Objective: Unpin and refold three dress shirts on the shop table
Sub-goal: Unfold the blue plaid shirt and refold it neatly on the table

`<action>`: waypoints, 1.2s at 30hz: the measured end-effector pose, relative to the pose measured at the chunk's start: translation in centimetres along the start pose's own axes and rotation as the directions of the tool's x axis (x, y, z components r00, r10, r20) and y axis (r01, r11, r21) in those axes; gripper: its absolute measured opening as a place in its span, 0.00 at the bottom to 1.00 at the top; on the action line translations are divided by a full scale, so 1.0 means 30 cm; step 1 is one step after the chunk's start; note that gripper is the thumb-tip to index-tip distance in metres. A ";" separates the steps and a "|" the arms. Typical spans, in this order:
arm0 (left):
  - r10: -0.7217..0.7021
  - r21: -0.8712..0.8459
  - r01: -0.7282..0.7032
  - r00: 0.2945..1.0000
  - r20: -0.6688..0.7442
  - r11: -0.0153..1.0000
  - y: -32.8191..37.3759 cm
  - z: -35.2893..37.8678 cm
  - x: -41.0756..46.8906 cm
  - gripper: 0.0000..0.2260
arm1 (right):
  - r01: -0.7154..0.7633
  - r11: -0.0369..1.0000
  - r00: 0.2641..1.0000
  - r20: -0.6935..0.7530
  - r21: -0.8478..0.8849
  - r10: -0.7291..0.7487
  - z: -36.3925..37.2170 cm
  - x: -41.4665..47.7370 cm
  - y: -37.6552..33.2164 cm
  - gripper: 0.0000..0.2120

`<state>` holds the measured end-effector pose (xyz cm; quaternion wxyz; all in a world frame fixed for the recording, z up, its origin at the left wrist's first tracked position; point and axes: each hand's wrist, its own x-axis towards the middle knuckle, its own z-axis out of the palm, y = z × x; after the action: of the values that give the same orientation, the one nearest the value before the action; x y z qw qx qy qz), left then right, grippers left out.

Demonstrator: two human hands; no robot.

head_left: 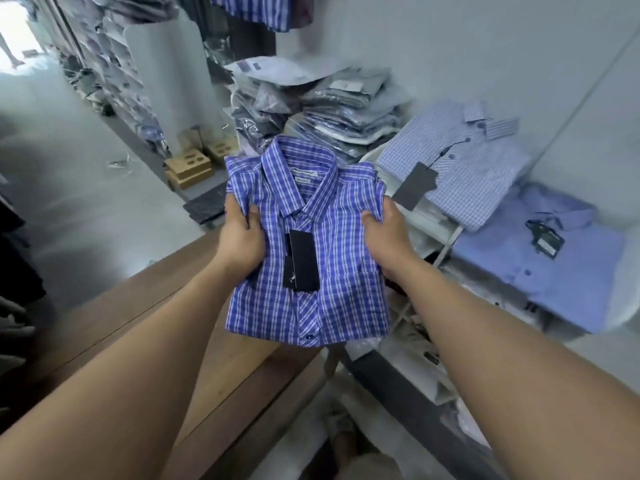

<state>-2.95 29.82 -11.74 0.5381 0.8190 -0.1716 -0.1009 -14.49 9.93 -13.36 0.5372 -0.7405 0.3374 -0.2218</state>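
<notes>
Grey walls close off a cramped shop room, with a brown wooden table [138, 306] running across the near left. You hold a folded shirt in bright blue-and-white plaid [339, 271] up in front of you, over the right end of that table, collar on the far side and buttoned front facing you. Your left hand [240, 237] clasps its left edge just below the shoulder, thumb on the front, fingers tucked behind. Your right hand [384, 237] grasps the right edge the same way, and the cloth bunches under both thumbs. A black rectangular hang tag [303, 261] dangles down the placket below the collar.

To the right, on a white surface against the wall, two more folded shirts lie side by side. The farther one is a pale blue fine-check shirt [460, 168] with a dark grey card tag [415, 185] on a string hanging off its near left edge. The nearer one is a plain light blue shirt [554, 265] with a small dark tag [547, 237] at its collar, and the check shirt overlaps its far edge.

Beyond the plaid shirt you can see a leaning heap of grey garments in clear plastic bags [339, 109]. Pale wooden blocks with oval cut-outs [190, 168] sit on the floor to the far left. Another blue striped garment [256, 8] hangs at the top.
</notes>
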 end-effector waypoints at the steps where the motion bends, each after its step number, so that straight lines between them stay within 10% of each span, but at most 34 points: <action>1: 0.028 -0.015 -0.028 0.999 0.015 0.999 0.037 0.035 0.006 0.16 | 0.011 1.000 0.999 -0.050 -0.016 -0.012 -0.046 0.001 -0.003 0.21; 14: 0.326 -0.035 -0.332 0.895 0.305 0.943 0.452 0.645 0.013 0.17 | -0.036 0.997 0.842 -0.540 -0.074 -0.010 -0.763 0.011 0.078 0.13; 36: 0.412 0.094 -0.538 0.736 0.537 0.838 0.802 1.551 0.156 0.13 | -0.310 0.948 0.726 -0.662 -0.076 0.184 -1.462 0.312 0.355 0.25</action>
<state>-19.09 -20.12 -8.23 0.3788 0.7522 -0.5195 -0.1439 -41.27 -27.37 -9.51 0.3423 -0.6120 0.6164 -0.3581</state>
